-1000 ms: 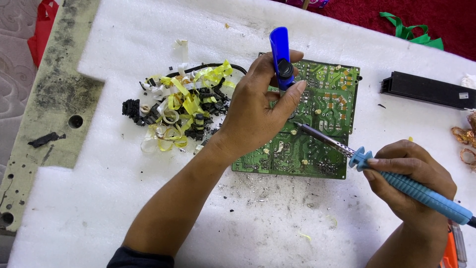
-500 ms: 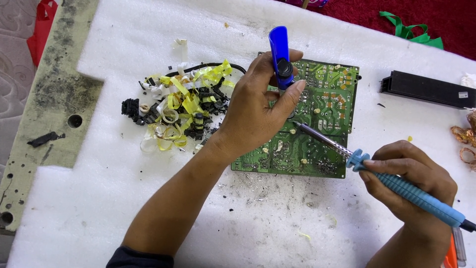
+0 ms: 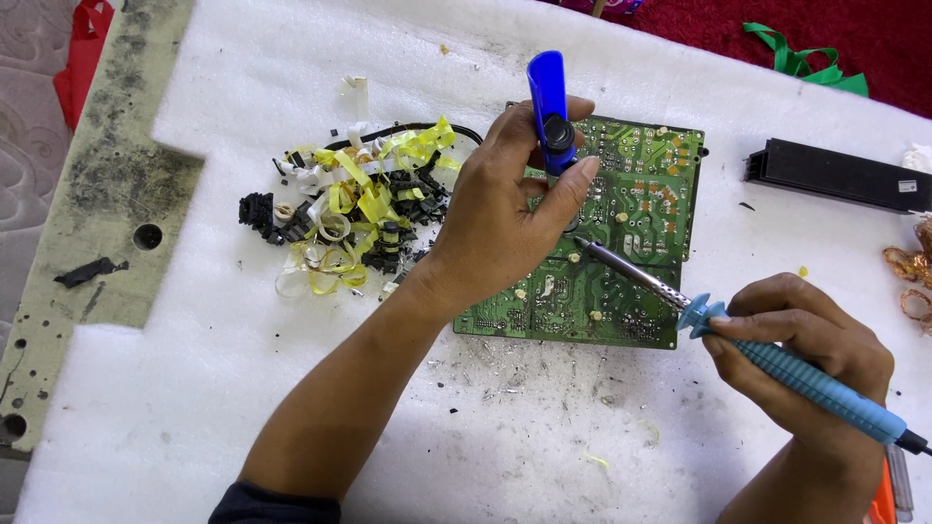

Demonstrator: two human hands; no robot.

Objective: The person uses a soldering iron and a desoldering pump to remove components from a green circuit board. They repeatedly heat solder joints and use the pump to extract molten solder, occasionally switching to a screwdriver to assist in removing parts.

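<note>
A green circuit board (image 3: pixel 631 223) lies solder side up on a white foam sheet (image 3: pixel 291 408). My left hand (image 3: pixel 505 223) grips a blue desoldering pump (image 3: pixel 549 112), held upright with its tip down on the board. My right hand (image 3: pixel 806 359) holds a light blue soldering iron (image 3: pixel 777 364) like a pen. Its metal tip (image 3: pixel 582 245) touches the board just below my left thumb, close to the pump's nozzle.
A heap of yellow tape strips, black parts and white rings (image 3: pixel 349 209) lies left of the board. A long black part (image 3: pixel 835 177) sits at the right, copper wire coils (image 3: pixel 913 277) at the right edge. Small debris flecks dot the foam.
</note>
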